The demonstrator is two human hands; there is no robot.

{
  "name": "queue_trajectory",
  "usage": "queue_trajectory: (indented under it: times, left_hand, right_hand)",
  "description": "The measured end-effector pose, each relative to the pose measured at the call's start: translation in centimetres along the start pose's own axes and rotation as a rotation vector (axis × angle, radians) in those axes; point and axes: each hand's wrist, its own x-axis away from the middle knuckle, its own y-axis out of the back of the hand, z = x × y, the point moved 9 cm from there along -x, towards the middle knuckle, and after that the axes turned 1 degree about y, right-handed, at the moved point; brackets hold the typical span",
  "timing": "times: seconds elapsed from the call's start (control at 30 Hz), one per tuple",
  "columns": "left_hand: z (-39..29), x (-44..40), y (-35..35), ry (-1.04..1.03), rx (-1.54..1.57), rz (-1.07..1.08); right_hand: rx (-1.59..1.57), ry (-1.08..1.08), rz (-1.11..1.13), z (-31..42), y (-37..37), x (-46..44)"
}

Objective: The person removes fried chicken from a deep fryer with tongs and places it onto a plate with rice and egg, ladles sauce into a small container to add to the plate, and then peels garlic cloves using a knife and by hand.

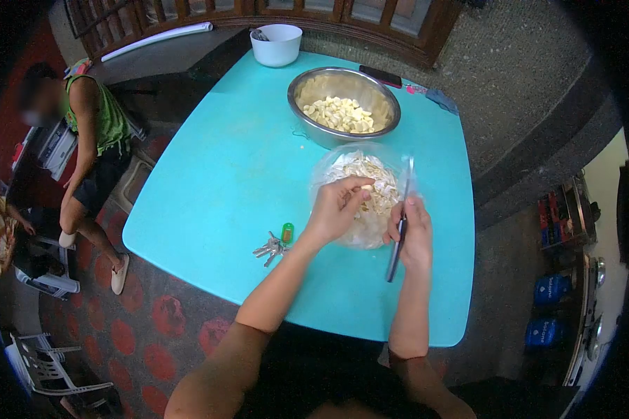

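My left hand (339, 209) pinches a small pale garlic clove (367, 187) between thumb and fingertips. In my right hand (412, 230) is a knife (400, 241), its dark handle toward me and its blade pointing away. Both hands are above a clear plastic bag or container (321, 171) that holds pale papery peels (381, 199). Just beyond it, a steel bowl (302, 115) contains many peeled cloves (339, 114). The knife blade and the clove are apart.
On the turquoise table (210, 167) are a white bowl (276, 47), a dark phone (381, 76), a blue cloth (442, 100) and keys (270, 248) with a green tag. A person (94, 140) sits at the left; another is partly visible. A white chair (45, 370) stands lower left.
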Motion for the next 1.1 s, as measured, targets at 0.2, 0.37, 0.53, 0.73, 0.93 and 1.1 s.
queue_trajectory:
  times: [0.2,0.37,0.53,0.73,0.93,1.1]
  left_hand:
    - [-0.1,0.3,-0.5,0.043,-0.160,0.047]
    - [-0.4,0.2,-0.2,0.031,-0.168,-0.007]
    - [-0.3,0.0,0.0,0.010,-0.032,0.009]
    - [0.1,-0.2,0.0,0.019,0.123,0.041]
    - [0.6,-0.4,-0.1,0.060,0.180,0.070]
    - [0.5,-0.4,0.0,0.074,0.190,0.071]
  right_hand:
    - [0.559,-0.085,0.052,2.7,1.5,1.4]
    - [0.401,0.028,0.164,3.2,-2.6,2.9]
    - [0.308,0.009,0.191,0.0,-4.6,2.3]
    - [0.188,-0.093,0.216,-1.2,-4.1,1.6]
    - [0.141,-0.137,0.222,-1.4,-4.1,1.6]
    - [0.130,-0.129,0.229,-1.0,-4.3,1.7]
